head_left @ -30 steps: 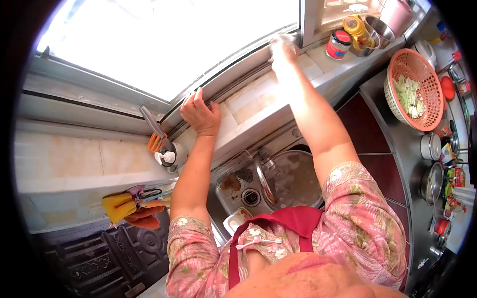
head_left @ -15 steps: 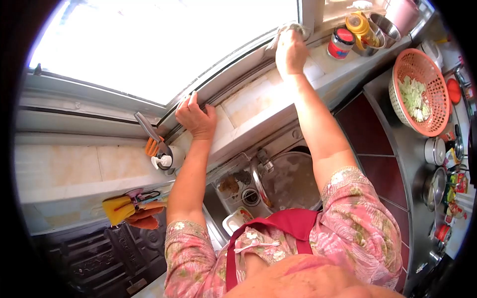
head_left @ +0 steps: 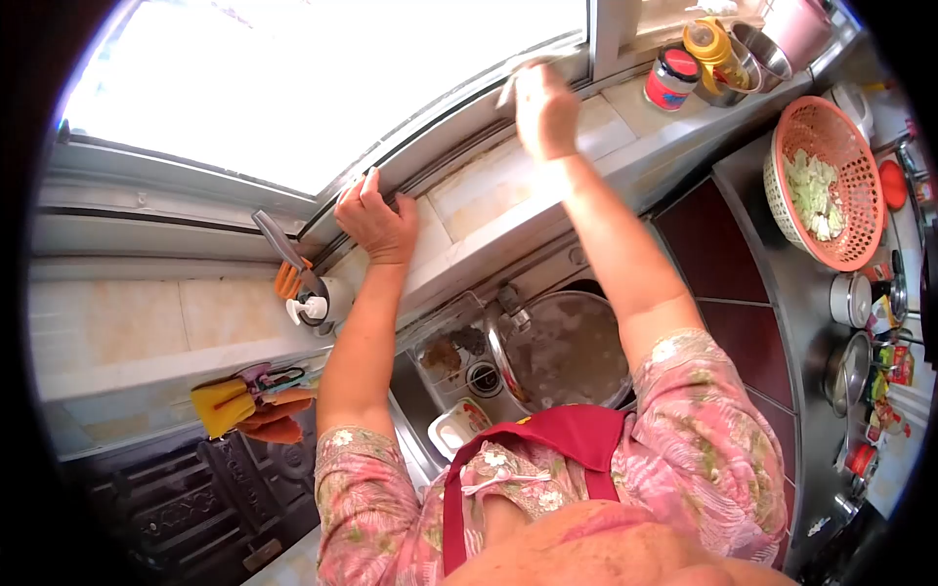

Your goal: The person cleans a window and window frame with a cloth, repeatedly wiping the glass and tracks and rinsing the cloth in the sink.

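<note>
Far-right along the slanting frame (head_left: 459,134), the right hand (head_left: 545,112) grips what seems a cloth (head_left: 509,90); the left hand (head_left: 376,223) rests near-left, unclenched.

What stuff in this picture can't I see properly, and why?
In the head view:
The cloth in the right hand: blurred, and partly covered by that hand.
Outside the window: washed out by bright glare.
The bottom of the round basin: hidden under murky water.
Small writing on the red-lidded jar: too small to read.
</note>
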Demonstrator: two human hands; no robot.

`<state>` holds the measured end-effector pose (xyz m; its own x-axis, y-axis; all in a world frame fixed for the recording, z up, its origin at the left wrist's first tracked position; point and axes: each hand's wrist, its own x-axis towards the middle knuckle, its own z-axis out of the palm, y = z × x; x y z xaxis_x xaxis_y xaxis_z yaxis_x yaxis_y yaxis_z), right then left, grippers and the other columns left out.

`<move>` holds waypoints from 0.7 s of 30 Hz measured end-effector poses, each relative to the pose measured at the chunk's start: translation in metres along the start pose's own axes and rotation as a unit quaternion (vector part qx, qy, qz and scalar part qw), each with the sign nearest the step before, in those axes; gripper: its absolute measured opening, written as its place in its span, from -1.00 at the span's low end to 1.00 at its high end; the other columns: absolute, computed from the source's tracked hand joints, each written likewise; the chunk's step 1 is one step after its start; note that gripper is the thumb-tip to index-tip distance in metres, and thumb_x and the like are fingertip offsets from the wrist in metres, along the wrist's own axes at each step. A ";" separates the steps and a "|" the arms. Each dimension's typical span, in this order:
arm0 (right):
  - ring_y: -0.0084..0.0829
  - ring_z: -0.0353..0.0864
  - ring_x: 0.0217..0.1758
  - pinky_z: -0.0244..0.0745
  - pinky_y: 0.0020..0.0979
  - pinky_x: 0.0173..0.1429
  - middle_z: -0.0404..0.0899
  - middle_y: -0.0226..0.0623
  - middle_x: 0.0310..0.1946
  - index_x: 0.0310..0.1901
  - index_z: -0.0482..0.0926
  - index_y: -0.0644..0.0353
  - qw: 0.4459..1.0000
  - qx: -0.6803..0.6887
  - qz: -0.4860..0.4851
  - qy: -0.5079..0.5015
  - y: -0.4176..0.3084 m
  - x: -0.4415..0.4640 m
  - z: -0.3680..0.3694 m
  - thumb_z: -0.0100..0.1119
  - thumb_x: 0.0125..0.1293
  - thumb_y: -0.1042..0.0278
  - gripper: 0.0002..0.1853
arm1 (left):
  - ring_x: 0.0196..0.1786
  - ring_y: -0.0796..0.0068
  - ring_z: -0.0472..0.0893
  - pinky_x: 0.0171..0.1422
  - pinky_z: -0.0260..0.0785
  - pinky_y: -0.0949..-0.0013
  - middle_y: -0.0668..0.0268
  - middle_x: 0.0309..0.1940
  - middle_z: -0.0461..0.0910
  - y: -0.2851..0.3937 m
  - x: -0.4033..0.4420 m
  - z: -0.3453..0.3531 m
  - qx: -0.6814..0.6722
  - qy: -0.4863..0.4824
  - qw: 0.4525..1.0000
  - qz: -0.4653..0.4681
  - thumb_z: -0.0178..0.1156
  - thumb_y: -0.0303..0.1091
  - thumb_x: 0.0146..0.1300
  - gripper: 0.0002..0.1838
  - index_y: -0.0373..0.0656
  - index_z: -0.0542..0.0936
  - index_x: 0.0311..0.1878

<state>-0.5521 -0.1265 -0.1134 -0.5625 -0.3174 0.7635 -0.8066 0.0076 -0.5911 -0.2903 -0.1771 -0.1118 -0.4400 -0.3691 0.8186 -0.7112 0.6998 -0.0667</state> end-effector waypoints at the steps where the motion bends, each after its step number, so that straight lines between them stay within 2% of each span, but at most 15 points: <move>1: -0.10 0.60 -0.40 0.48 -0.17 -0.34 0.56 -0.17 -0.48 -0.30 0.49 0.11 0.999 -0.025 -0.014 -0.018 -0.008 -0.007 0.002 0.13 0.26 0.34 -0.93 | 0.04 0.13 0.36 0.15 0.17 0.06 0.19 -0.09 0.38 -0.001 0.001 0.001 -0.003 0.004 1.000 0.002 0.23 -0.33 -0.11 -0.48 -0.14 0.47 0.04; 2: -0.11 0.60 -0.41 0.48 -0.19 -0.36 0.56 -0.17 -0.49 -0.34 0.50 0.09 0.999 -0.026 -0.039 0.006 -0.007 -0.004 0.000 0.14 0.27 0.30 -0.91 | 0.05 0.13 0.36 0.14 0.17 0.06 0.17 -0.08 0.39 -0.001 0.003 0.002 -0.002 0.005 1.000 0.004 0.24 -0.32 -0.10 -0.46 -0.15 0.46 0.05; 3: -0.09 0.61 -0.40 0.50 -0.16 -0.32 0.59 -0.14 -0.47 -0.33 0.52 0.11 0.996 -0.065 -0.013 -0.058 0.013 0.010 -0.016 0.14 0.26 0.31 -0.90 | 0.06 0.13 0.35 0.13 0.16 0.07 0.15 -0.08 0.39 -0.002 0.003 0.001 -0.002 0.003 1.000 0.008 0.24 -0.32 -0.10 -0.45 -0.16 0.45 0.06; 5: -0.07 0.61 -0.38 0.50 -0.13 -0.31 0.60 -0.12 -0.44 -0.28 0.53 0.14 0.992 -0.117 0.035 0.015 0.036 0.031 -0.029 0.14 0.24 0.31 -0.89 | 0.06 0.13 0.34 0.12 0.15 0.08 0.14 -0.08 0.39 -0.001 0.000 0.000 -0.001 -0.004 1.000 0.007 0.24 -0.32 -0.10 -0.44 -0.16 0.44 0.08; 8: -0.04 0.61 -0.36 0.50 -0.11 -0.28 0.61 -0.10 -0.43 -0.25 0.54 0.18 0.992 -0.112 0.059 0.018 0.035 0.028 -0.019 0.14 0.22 0.33 -0.86 | 0.06 0.13 0.34 0.13 0.15 0.07 0.15 -0.08 0.38 -0.002 0.001 -0.003 0.005 -0.011 1.000 0.001 0.24 -0.32 -0.10 -0.44 -0.16 0.44 0.08; 11: -0.06 0.59 -0.36 0.51 -0.13 -0.27 0.59 -0.09 -0.41 -0.28 0.52 0.19 0.998 -0.027 0.010 -0.050 0.001 0.007 -0.004 0.20 0.16 0.33 -0.85 | 0.06 0.13 0.35 0.15 0.15 0.07 0.16 -0.09 0.37 0.000 0.002 -0.001 0.001 -0.007 1.000 -0.004 0.24 -0.32 -0.10 -0.45 -0.15 0.45 0.07; 13: -0.09 0.57 -0.41 0.49 -0.16 -0.32 0.55 -0.12 -0.45 -0.34 0.49 0.17 0.990 -0.027 -0.129 0.059 -0.001 0.003 0.002 0.23 0.16 0.31 -0.85 | 0.06 0.13 0.36 0.17 0.16 0.06 0.19 -0.09 0.38 0.000 0.002 -0.001 0.001 -0.009 1.000 -0.016 0.24 -0.33 -0.11 -0.46 -0.12 0.46 0.05; 15: -0.11 0.57 -0.43 0.53 -0.19 -0.30 0.55 -0.14 -0.46 -0.37 0.49 0.17 0.988 -0.116 -0.076 -0.065 0.017 0.012 -0.017 0.25 0.17 0.25 -0.81 | 0.06 0.13 0.36 0.17 0.15 0.07 0.19 -0.09 0.38 0.001 0.003 -0.002 -0.003 -0.004 1.000 -0.011 0.24 -0.34 -0.11 -0.46 -0.11 0.46 0.06; 17: -0.11 0.57 -0.44 0.53 -0.18 -0.32 0.57 -0.13 -0.46 -0.35 0.51 0.17 0.983 -0.175 -0.010 -0.055 0.034 0.036 -0.033 0.24 0.18 0.23 -0.80 | 0.06 0.12 0.35 0.16 0.15 0.07 0.17 -0.08 0.38 0.000 0.001 -0.004 -0.005 -0.011 1.000 -0.004 0.24 -0.33 -0.11 -0.45 -0.12 0.46 0.06; 19: -0.12 0.58 -0.45 0.50 -0.20 -0.39 0.58 -0.12 -0.46 -0.35 0.52 0.17 0.981 -0.172 -0.085 -0.001 0.042 0.042 -0.030 0.23 0.19 0.21 -0.79 | 0.05 0.10 0.34 0.15 0.14 0.06 0.13 -0.07 0.37 -0.002 0.002 -0.003 -0.005 -0.017 1.000 0.002 0.26 -0.32 -0.10 -0.44 -0.16 0.45 0.07; 20: -0.14 0.59 -0.45 0.49 -0.21 -0.41 0.60 -0.14 -0.46 -0.36 0.53 0.18 0.988 -0.137 -0.072 0.022 0.042 0.040 -0.026 0.22 0.19 0.23 -0.81 | 0.05 0.10 0.34 0.14 0.15 0.07 0.13 -0.08 0.38 -0.002 0.002 -0.004 -0.003 -0.013 1.000 -0.002 0.25 -0.32 -0.10 -0.45 -0.15 0.46 0.06; 21: -0.14 0.59 -0.45 0.49 -0.21 -0.40 0.60 -0.15 -0.46 -0.36 0.53 0.17 0.992 -0.106 -0.068 -0.003 0.035 0.033 -0.021 0.23 0.18 0.24 -0.82 | 0.05 0.12 0.35 0.14 0.15 0.07 0.16 -0.08 0.39 -0.002 0.000 -0.004 0.000 -0.010 1.000 -0.009 0.25 -0.33 -0.10 -0.46 -0.14 0.46 0.05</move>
<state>-0.6024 -0.1165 -0.1031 -0.4445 -0.3358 0.8304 -0.8958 0.1636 -0.4134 -0.2867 -0.1762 -0.1090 -0.4372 -0.3941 0.8084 -0.7191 0.6930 -0.0511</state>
